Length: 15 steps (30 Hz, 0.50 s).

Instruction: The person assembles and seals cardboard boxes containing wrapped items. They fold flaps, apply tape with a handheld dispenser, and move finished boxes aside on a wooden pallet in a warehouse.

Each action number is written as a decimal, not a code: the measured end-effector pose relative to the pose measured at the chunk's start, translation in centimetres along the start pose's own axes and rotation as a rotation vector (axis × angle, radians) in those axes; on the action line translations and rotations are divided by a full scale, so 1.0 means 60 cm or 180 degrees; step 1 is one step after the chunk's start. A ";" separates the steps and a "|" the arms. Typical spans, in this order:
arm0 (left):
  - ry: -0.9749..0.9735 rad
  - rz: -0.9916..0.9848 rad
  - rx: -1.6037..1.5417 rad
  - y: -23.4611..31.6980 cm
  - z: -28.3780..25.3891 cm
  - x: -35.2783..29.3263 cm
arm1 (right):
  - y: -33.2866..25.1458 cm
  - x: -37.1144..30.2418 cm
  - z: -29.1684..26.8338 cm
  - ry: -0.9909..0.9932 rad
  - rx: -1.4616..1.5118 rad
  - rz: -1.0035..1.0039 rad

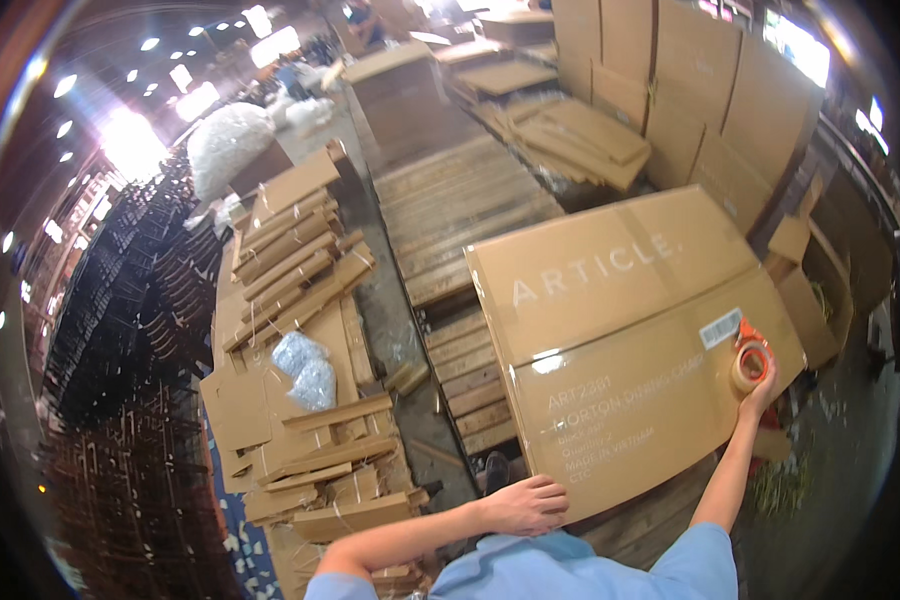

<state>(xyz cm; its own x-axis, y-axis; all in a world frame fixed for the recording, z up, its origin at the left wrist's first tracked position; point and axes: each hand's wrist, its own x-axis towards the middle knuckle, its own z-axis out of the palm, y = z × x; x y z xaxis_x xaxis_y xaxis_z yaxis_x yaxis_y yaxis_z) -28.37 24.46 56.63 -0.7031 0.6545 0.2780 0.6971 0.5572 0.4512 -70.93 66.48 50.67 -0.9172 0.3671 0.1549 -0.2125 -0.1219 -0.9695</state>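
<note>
A large cardboard box point(610, 375) lies in front of me, with pale print on its top and a shiny strip of clear tape along the middle seam. My right hand point(757, 393) grips a tape dispenser point(752, 360) with an orange-red frame and a roll of tape, held over the box's right side beside a white barcode label point(720, 328). At the near left corner of the box is my left hand point(530, 507), its fingers curled together against the edge.
Wooden pallets point(460, 210) extend beneath and beyond the box. To the left lie stacked cardboard pieces point(300, 260) and a bubble-wrap bundle point(307, 370). Tall flat cartons point(695, 80) stand at the back right, an opened carton point(810, 300) at the right. Dark chair-like frames point(120, 290) fill the far left.
</note>
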 end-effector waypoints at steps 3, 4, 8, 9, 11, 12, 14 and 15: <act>-0.0121 0.0524 -0.0293 -0.017 0.017 0.029 | 0.008 -0.012 0.014 0.0133 -0.0328 -0.0434; -0.0310 0.0656 -0.0472 -0.027 0.032 0.047 | 0.013 0.017 -0.036 0.0216 -0.0211 -0.0232; -0.0931 0.0825 -0.0440 -0.026 0.086 0.072 | 0.025 -0.005 -0.008 0.0476 -0.0245 -0.0257; -0.0464 0.0925 -0.0262 -0.029 0.092 0.074 | 0.021 -0.007 -0.008 0.0457 -0.0433 -0.0443; -0.0792 0.1107 0.0091 -0.028 0.181 0.048 | 0.008 -0.010 0.000 0.0453 -0.0403 -0.0376; -0.0732 0.1301 0.0005 -0.045 0.118 0.068 | 0.008 -0.010 0.005 0.0475 -0.0163 -0.0113; -0.0360 0.1613 -0.0002 -0.063 0.059 0.085 | 0.013 -0.009 -0.021 0.0390 -0.0086 0.0056; -0.0573 0.1645 -0.0139 -0.043 0.078 0.077 | 0.008 -0.010 -0.043 0.0387 -0.0204 0.0005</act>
<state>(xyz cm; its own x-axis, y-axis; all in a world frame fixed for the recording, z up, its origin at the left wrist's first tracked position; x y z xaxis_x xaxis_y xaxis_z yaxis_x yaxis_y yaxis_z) -32.75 28.47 52.80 -0.2329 0.9166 0.3250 0.9362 0.1208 0.3302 -69.60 68.55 49.63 -0.8691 0.4765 0.1330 -0.1856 -0.0648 -0.9805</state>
